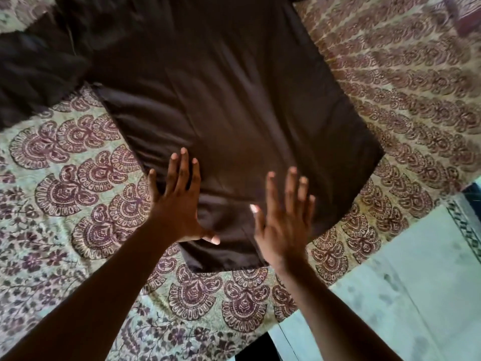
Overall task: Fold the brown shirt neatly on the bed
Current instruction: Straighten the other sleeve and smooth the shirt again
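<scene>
Near the bed's [65, 194] front edge, both hands are spread flat, gripping nothing: the left hand [177, 204] on the brown shirt's [221, 100] hem, the right hand [283, 220] beside it. Farther back, a sleeve [39, 74] lies unfolded — smoothing looks underway, most folding remains.

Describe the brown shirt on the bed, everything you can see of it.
The brown shirt is dark, plain and of smooth, faintly shiny cloth. It lies spread flat on the patterned bedsheet, set at a slant, its hem nearest the person. One sleeve lies bunched at the upper left; the top runs out of view. Soft creases run along its left side and a small fold sits near the hem. The left hand and the right hand lie over its lower part with fingers straight.
</scene>
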### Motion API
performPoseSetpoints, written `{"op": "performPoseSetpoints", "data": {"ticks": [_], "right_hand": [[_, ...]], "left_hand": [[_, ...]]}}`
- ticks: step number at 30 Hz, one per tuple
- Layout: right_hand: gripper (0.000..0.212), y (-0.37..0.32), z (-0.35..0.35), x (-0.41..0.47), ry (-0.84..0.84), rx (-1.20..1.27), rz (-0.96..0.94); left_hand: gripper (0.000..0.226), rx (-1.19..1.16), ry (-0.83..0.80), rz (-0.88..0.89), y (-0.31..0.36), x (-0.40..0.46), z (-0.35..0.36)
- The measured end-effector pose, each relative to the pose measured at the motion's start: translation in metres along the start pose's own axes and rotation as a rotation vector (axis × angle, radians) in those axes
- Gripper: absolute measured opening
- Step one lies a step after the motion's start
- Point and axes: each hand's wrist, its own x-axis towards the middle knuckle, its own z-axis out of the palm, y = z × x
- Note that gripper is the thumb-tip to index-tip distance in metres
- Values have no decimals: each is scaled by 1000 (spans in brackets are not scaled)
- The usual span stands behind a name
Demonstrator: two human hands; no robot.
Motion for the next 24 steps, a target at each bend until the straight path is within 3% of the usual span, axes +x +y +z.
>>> {"op": "performPoseSetpoints", "data": {"ticks": [4,10,12,15,20,22,24], "right_hand": [[64,-24,23,7,-90,40,-415],[67,88,11,19,-37,-43,-79],[69,95,5,23,-23,-27,45],[70,65,-3,37,52,20,40],[65,8,13,67,-48,66,-406],[64,28,21,75,-41,9,-382],[65,69,20,81,-16,-12,-242]], "left_hand": [[178,-8,23,30,7,-1,13],[181,-22,-23,9,13,-2,6],[178,-59,-2,-6,23,-3,3],[152,-169,234,4,38,5,-3],[90,-161,475,-10,37,51,0],[84,-120,478,-70,35,60,7],[84,-44,470,-87,36,62,11]]}}
